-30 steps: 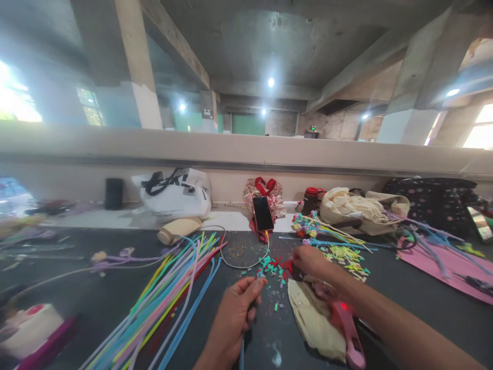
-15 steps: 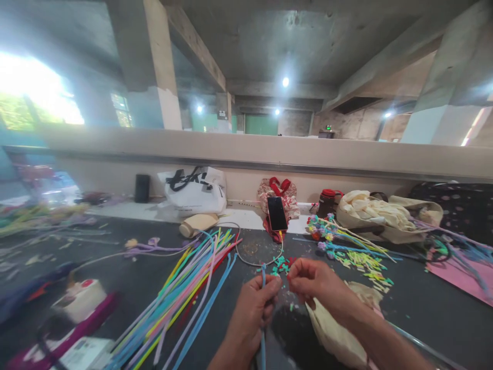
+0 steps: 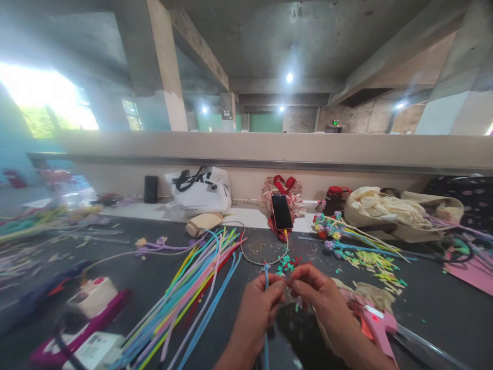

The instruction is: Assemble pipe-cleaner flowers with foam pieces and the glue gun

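Note:
Upright in my left hand (image 3: 259,308) is a blue pipe cleaner (image 3: 266,336), its top end poking above the fingers. My right hand (image 3: 322,300) is closed in a pinch beside the left fingertips; whatever sits between its fingers is too small to make out. The fingertips of both hands almost meet. Just beyond them lie small teal and red cut pieces (image 3: 287,264). To the left of my hands spreads a bundle of coloured pipe cleaners (image 3: 196,288). A pink glue gun (image 3: 381,326) rests by my right forearm, partly hidden by it.
A phone (image 3: 282,211) on a cable leans on a patterned bag (image 3: 298,198). Farther right are small yellow pieces (image 3: 375,264), made-up flower stems (image 3: 331,231) and a cloth bag (image 3: 385,210). At left lie a purple power strip (image 3: 84,321) and a white plastic bag (image 3: 200,190).
My right hand has come closer to the left fingertips. The view has shifted slightly, and the pink glue gun now shows by my right forearm.

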`<state>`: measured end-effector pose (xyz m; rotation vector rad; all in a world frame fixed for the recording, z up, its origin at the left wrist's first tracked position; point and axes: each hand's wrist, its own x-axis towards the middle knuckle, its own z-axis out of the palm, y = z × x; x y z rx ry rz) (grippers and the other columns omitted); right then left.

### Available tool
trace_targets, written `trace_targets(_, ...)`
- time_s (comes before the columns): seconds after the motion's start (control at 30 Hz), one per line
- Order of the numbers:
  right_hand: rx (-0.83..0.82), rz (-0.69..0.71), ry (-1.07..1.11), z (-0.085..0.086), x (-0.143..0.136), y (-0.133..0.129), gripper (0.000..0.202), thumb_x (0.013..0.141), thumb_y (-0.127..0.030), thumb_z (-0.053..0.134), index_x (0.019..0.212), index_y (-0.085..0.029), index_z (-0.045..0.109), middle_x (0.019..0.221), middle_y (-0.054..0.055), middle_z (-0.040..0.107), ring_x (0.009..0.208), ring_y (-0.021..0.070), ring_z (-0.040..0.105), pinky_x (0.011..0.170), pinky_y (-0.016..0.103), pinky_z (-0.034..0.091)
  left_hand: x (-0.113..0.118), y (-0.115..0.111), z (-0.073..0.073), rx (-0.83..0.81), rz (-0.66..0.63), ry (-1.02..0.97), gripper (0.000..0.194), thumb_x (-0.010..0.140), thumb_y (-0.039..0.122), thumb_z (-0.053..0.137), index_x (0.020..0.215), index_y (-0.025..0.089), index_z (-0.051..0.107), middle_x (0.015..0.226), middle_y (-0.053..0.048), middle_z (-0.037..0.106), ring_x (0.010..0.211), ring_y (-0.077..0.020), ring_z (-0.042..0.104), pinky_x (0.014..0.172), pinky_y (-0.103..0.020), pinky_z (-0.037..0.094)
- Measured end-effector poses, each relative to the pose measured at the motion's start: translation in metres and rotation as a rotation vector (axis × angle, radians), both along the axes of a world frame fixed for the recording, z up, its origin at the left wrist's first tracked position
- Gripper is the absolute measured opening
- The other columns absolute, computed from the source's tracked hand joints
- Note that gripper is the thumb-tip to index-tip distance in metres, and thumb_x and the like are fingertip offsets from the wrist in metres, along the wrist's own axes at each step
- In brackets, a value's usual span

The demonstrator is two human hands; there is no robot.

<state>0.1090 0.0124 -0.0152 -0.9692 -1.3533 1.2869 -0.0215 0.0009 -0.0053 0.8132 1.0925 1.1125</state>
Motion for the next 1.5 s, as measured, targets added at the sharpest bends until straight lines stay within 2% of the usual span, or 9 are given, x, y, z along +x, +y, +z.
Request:
trace_targets(0.17, -0.061, 0.032, 0.084, 0.004, -0.002, -0.003, 0.022, 0.061, -0.035, 0.065, 0.071, -0.017, 0.057, 0.059, -0.004, 0.053, 0.051, 0.0084, 0.043, 0.047, 0.019, 0.029, -0.003, -0.003, -0.002, 0.056, -0.154, -0.051, 0.032, 0.064, 0.043, 0.056, 0.053, 0.014, 0.051, 0.033, 0.009, 0.031, 0.028, -0.0007, 0.019, 0.033, -0.017, 0.007)
trace_targets(0.27, -0.132, 0.105, 0.134, 0.008, -0.003, -0.005, 0.021, 0.060, -0.034, 0.066, 0.069, -0.016, 0.057, 0.053, -0.004, 0.052, 0.047, 0.0069, 0.040, 0.044, 0.018, 0.026, -0.004, -0.004, -0.002, 0.044, -0.199, -0.105, 0.029, 0.065, 0.040, 0.057, 0.055, 0.014, 0.051, 0.036, 0.008, 0.035, 0.029, -0.0001, 0.018, 0.033, -0.017, 0.007)
trace_targets(0.47, -0.202, 0.098, 0.164, 0.007, 0.003, -0.006, 0.019, 0.068, -0.031, 0.058, 0.079, -0.015, 0.059, 0.064, -0.001, 0.056, 0.051, 0.0073, 0.046, 0.043, 0.017, 0.027, -0.004, -0.001, -0.005, 0.010, -0.153, -0.068, 0.025, 0.060, 0.035, 0.062, 0.059, 0.014, 0.050, 0.044, 0.006, 0.045, 0.030, 0.0003, 0.021, 0.034, -0.017, 0.006)
trace_targets(0.73, -0.245, 0.130, 0.011, -0.002, 0.005, -0.002, 0.023, 0.069, -0.035, 0.054, 0.060, -0.014, 0.050, 0.050, -0.004, 0.049, 0.039, 0.0050, 0.042, 0.038, 0.016, 0.024, -0.001, -0.001, -0.005, 0.185, 0.018, 0.346, 0.020, 0.058, 0.032, 0.063, 0.056, 0.013, 0.056, 0.039, 0.005, 0.043, 0.036, -0.0041, 0.030, 0.037, -0.017, 0.019)
trace_targets(0.87, -0.236, 0.151, 0.015, 0.001, 0.005, -0.003, 0.019, 0.069, -0.031, 0.054, 0.062, -0.014, 0.050, 0.051, -0.004, 0.048, 0.040, 0.0044, 0.041, 0.037, 0.016, 0.023, -0.001, -0.001, -0.001, 0.132, -0.034, 0.253, 0.028, 0.059, 0.040, 0.060, 0.057, 0.013, 0.055, 0.039, 0.006, 0.044, 0.032, -0.0030, 0.027, 0.035, -0.017, 0.015)
trace_targets(1.0, -0.176, 0.129, -0.021, 0.003, 0.005, -0.003, 0.014, 0.071, -0.029, 0.052, 0.065, -0.015, 0.052, 0.049, -0.005, 0.046, 0.039, 0.0051, 0.038, 0.037, 0.016, 0.024, -0.002, -0.003, 0.000, 0.039, -0.140, 0.073, 0.039, 0.064, 0.051, 0.052, 0.061, 0.012, 0.054, 0.044, 0.004, 0.048, 0.029, -0.0009, 0.022, 0.033, -0.017, 0.009)
trace_targets(1.17, 0.162, 0.012, -0.250, -0.001, 0.003, -0.001, 0.008, 0.070, -0.020, 0.053, 0.065, -0.016, 0.058, 0.057, -0.003, 0.052, 0.053, 0.0082, 0.046, 0.049, 0.018, 0.032, -0.006, -0.002, -0.002, 0.005, -0.199, 0.013, 0.033, 0.063, 0.045, 0.057, 0.059, 0.013, 0.051, 0.040, 0.007, 0.043, 0.028, 0.0004, 0.020, 0.032, -0.016, 0.007)
trace_targets(1.23, 0.194, 0.010, -0.277, -0.001, 0.003, -0.001, 0.008, 0.070, -0.020, 0.053, 0.065, -0.016, 0.059, 0.058, -0.002, 0.053, 0.055, 0.0088, 0.047, 0.051, 0.019, 0.034, -0.007, -0.001, -0.003, -0.006, -0.207, 0.010, 0.029, 0.061, 0.041, 0.060, 0.059, 0.014, 0.049, 0.042, 0.006, 0.046, 0.028, 0.0005, 0.022, 0.032, -0.016, 0.008)
trace_targets(1.5, -0.168, 0.150, 0.019, 0.003, 0.006, -0.003, 0.021, 0.075, -0.033, 0.047, 0.065, -0.015, 0.052, 0.056, -0.002, 0.050, 0.042, 0.0065, 0.044, 0.036, 0.016, 0.025, -0.005, 0.001, -0.008, 0.032, -0.121, 0.074, 0.024, 0.060, 0.035, 0.061, 0.066, 0.015, 0.050, 0.048, 0.005, 0.052, 0.029, 0.0001, 0.024, 0.033, -0.016, 0.009)
